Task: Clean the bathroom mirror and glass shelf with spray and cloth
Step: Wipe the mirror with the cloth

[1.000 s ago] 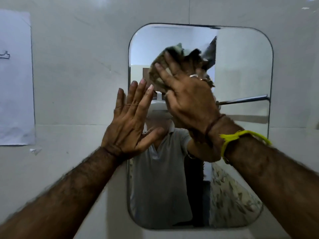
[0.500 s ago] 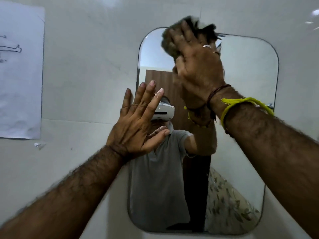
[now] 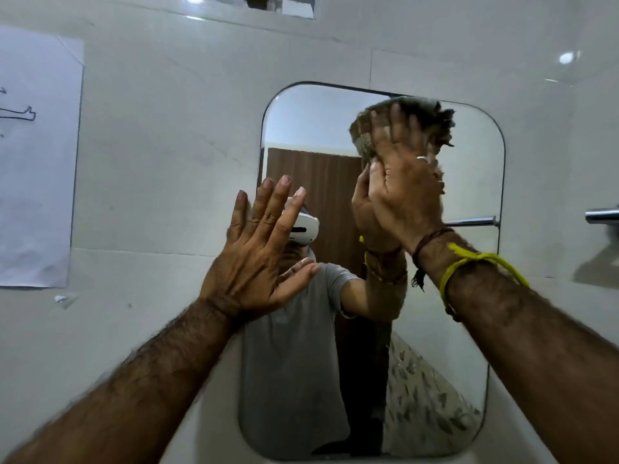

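Mirror: rounded-corner rectangular wall mirror (image 3: 469, 296) with a thin dark edge, set on the pale tiled wall (image 3: 167, 145); the task's thing, straight ahead of the person.
Left hand: left hand (image 3: 259, 262) raised flat, fingers straight and spread, grip wide and holding nothing; it overlaps the mirror's left edge, palm toward the glass and wall. Whether the palm presses the surface cannot be told.
Right hand: right hand (image 3: 405, 182) higher up, fingers laid over a crumpled grey-brown cleaning cloth (image 3: 432, 118), pressing it against the upper middle of the mirror near the top edge; a silver ring on one finger.
Right wrist: yellow thread band (image 3: 482, 262) and a dark brown cord (image 3: 432, 239) tied round it.
Cloth: bunched, frayed at its right side, sticking out above and right of the fingers.
Reflection: person in a grey shirt wearing a white headset (image 3: 304, 229), a brown door behind, a patterned curtain at lower right.
Left wall: white paper sheet (image 3: 37, 162) with a drawn line, fixed well left of the mirror.
Right wall: chrome bar (image 3: 601, 214) at the frame edge.
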Tool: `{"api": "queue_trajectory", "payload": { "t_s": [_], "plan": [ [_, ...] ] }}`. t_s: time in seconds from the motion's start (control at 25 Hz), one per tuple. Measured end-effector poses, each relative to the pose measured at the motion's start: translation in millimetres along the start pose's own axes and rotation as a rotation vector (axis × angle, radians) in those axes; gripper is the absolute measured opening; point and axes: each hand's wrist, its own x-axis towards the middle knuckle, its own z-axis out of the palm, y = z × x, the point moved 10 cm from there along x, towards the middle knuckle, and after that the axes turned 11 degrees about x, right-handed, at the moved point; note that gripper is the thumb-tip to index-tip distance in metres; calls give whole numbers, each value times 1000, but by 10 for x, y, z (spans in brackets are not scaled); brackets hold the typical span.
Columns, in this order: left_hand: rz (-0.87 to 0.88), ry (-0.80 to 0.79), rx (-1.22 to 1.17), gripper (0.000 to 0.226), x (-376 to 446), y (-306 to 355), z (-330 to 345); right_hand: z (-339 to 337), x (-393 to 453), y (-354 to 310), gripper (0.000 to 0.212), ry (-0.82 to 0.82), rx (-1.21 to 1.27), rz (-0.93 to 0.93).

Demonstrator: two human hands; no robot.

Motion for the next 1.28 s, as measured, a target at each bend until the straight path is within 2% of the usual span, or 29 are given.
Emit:
{"api": "queue_trajectory", "payload": {
  "t_s": [0.12,0.16,0.2,0.32,0.36,0.4,0.52,0.56,0.6,0.72,0.76,0.92,1.0,1.12,1.2,1.28],
  "plan": [
    [7,21,8,88,-2,-23,-25,411,-553,-514,71,-192,-119,-368],
    [8,23,2,89,-7,-30,-27,469,-721,-545,71,-233,-149,-440],
    [14,13,3,90,-11,-26,-13,440,-779,-472,71,-228,-165,-428],
    [16,-25,28,83,-4,7,21,107,-639,60,69,-12,-39,-27],
    [13,-32,36,79,-4,-4,29,85,-682,59,69,25,-23,27],
    [13,-34,34,75,2,-9,25,152,-785,-76,70,6,-45,-17],
    [17,-24,-14,70,-4,-29,-5,515,-1354,-494,68,-255,-177,-386],
    [16,-21,-26,69,-17,-30,-9,503,-1432,-453,68,-295,-211,-401],
    [8,-21,-40,69,-35,-34,-5,435,-1396,-338,68,-281,-233,-345],
    [-20,-31,-84,71,-57,-37,21,198,-1173,-3,70,-119,-166,-21],
    [-27,-31,-93,72,-58,-41,20,230,-1192,-68,71,-117,-140,-9],
    [-109,-85,-178,75,-200,20,-1,575,-1801,-492,73,-336,-177,-351],
    [-149,-148,-182,73,-443,124,21,485,-1847,-309,74,-310,-164,-283],
    [-263,-214,-212,69,-859,259,65,313,-1666,-35,70,-174,-77,-6],
    [-326,-251,-238,70,-1055,320,86,411,-1748,-221,70,-200,-87,-84],
    [-323,-278,-238,69,-1136,376,75,617,-2119,-375,70,-377,-158,-314]
  ]
}}
